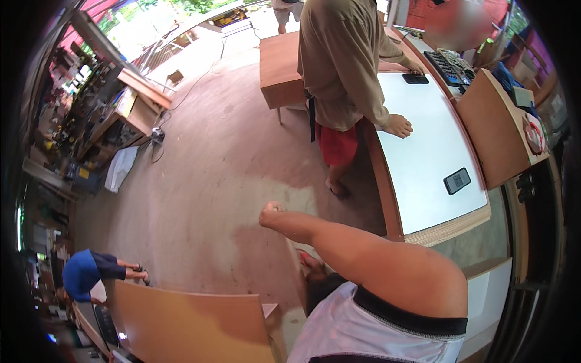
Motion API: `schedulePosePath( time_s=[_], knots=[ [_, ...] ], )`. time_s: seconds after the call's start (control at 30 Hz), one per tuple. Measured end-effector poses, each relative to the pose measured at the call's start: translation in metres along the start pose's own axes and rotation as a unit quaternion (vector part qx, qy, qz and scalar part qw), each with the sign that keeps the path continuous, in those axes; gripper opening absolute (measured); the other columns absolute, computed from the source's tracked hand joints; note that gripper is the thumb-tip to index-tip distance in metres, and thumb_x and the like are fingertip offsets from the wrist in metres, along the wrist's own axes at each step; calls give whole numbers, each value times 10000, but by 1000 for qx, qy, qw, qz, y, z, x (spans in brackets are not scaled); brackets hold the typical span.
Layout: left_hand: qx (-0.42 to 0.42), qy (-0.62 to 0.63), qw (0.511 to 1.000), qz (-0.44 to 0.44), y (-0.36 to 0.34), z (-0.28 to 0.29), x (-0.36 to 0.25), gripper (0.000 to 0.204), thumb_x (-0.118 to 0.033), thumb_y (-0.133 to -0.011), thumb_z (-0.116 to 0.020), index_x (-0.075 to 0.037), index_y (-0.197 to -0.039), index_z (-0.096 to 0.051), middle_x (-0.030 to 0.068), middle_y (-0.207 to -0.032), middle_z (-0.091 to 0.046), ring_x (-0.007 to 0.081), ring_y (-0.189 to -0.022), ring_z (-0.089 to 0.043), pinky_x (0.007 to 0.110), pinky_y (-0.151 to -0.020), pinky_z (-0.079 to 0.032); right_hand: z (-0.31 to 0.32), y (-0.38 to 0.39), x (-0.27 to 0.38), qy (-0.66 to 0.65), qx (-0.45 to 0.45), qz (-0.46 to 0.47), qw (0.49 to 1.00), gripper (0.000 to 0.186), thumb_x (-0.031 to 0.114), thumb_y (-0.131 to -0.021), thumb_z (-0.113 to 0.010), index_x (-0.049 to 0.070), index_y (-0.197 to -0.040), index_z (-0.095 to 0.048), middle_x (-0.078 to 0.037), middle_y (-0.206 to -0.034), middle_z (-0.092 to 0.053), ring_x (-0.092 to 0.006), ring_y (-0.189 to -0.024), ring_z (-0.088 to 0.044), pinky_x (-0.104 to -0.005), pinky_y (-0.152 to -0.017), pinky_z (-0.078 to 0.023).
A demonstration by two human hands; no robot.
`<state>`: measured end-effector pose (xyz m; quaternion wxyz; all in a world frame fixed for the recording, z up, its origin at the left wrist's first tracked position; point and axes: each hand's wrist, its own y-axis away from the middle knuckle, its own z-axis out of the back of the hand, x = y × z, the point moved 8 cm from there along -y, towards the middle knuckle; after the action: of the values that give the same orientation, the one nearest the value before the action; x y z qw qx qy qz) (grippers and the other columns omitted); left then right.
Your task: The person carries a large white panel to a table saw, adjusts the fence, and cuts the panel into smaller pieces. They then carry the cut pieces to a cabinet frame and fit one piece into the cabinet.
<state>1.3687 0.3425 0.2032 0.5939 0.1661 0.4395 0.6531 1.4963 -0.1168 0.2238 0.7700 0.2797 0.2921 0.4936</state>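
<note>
My right hand point(270, 214) is closed in a loose fist above the concrete floor, and nothing shows sticking out of it. Its bare forearm reaches leftward from the lower right, below a white sleeve with a black hem. My left hand is out of view. Right of my arm, apart from my hand, stands a long table with a white top point(426, 142). A dark phone point(457, 181) lies near its close end. At the far end a co-worker in a brown long-sleeved top point(342, 60) touches another dark phone point(415, 78) with one hand and rests the other hand on the tabletop.
Wooden panels point(187, 323) stand at the lower left, where a person in blue point(85, 275) bends over. A wooden cabinet point(281, 69) is behind the co-worker. An upright brown board point(496, 130) borders the table's right side. A cluttered bench point(121, 115) lines the far left.
</note>
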Motion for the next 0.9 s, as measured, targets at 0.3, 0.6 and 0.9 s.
schedulePosePath(
  time_s=[0.3,0.6,0.9],
  knots=[
    [27,-45,998,-46,-161,126,-155,583,-462,-958,-505,-1,-1286,-646,188,-1248,-689,318,-1180,-633,514,-942,-479,161,-153,-31,1,9,-60,998,254,195,-818,-798,228,-1070,-791,64,-945,-719,-126,-842,-658,-369,-595,-494],
    [8,33,999,-2,-288,192,-293,577,-456,-974,-498,7,-1284,-646,198,-1227,-691,328,-1168,-635,523,-924,-483,292,-316,-9,1,-33,56,998,270,154,-764,-817,231,-1023,-808,113,-909,-700,-134,-821,-644,-396,-549,-505],
    [-12,127,985,117,-348,253,-409,571,-450,-989,-491,14,-1282,-647,209,-1207,-694,339,-1156,-638,532,-906,-487,482,-508,-55,15,20,28,999,202,173,-841,-755,236,-1029,-795,77,-900,-729,-122,-761,-648,-365,-511,-467]
  ],
)
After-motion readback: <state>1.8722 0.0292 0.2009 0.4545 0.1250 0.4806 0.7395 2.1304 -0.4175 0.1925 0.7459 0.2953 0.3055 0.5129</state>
